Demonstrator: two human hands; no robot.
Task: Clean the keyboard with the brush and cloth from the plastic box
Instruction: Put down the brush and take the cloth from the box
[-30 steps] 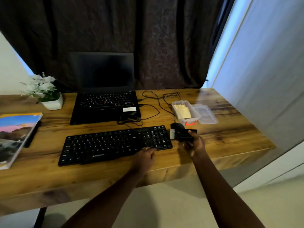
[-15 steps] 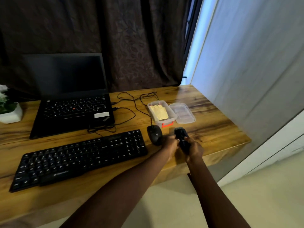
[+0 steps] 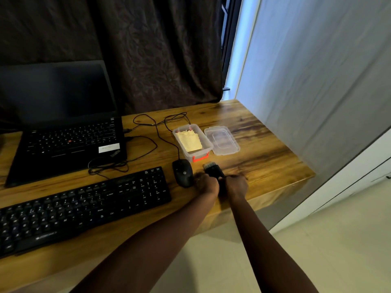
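Observation:
A black brush with pale bristles pointing away from me sits between my two hands near the desk's front edge. My left hand and my right hand both close around its handle. The black keyboard lies to the left on the wooden desk. Behind the brush stands the clear plastic box with an orange latch, and a yellow cloth lies inside it. The box's lid rests just to its right.
A black mouse sits just left of my left hand, its cable running back among loose wires. An open black laptop stands behind the keyboard. A dark curtain hangs at the back, a grey wall bounds the desk's right side.
My left hand left the keyboard's front edge and joined my right hand on the brush, which turned to point its bristles away. My view swung to the right.

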